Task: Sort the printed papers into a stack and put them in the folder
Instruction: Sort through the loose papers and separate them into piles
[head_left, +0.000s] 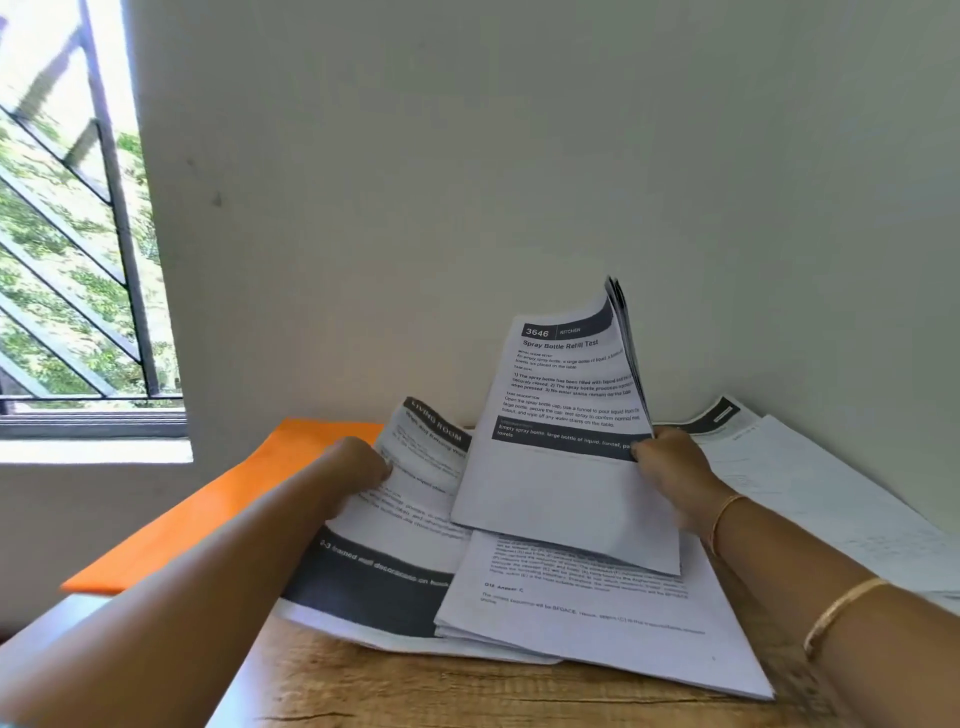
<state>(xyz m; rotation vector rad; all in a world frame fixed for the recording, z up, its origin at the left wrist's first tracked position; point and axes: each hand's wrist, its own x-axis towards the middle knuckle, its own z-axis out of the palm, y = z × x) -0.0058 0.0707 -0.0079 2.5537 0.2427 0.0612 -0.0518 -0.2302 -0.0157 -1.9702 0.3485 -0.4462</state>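
Right at the near edge sat the pale grained wooden table (415, 691), and across it a loose spread of white printed papers (597, 623), topmost page thick with small text, and a sheet with a broad dark band (374, 577) poking out to its left. Just beyond, the left hand (358, 462) was down on the pile, fingers curled tight on the edge of a bent sheet marked LIVING ROOM (426, 452). Across from it the right hand (670, 462), two gold bangles (841, 608) on that arm, gripped a bundle of printed pages (561, 415) by its right side. The bundle was tilted up off the pile, its front page reading "3646 Kitchen, Spray Bottle Refill Test" and its lower edge over the papers. To the left the flat orange folder (249, 488) lay on the table, its near side tucked under the spread. Further right, more white sheets (810, 483) ran back to the plain white wall (519, 156). Far left was a barred window (67, 234), green leaves outside.
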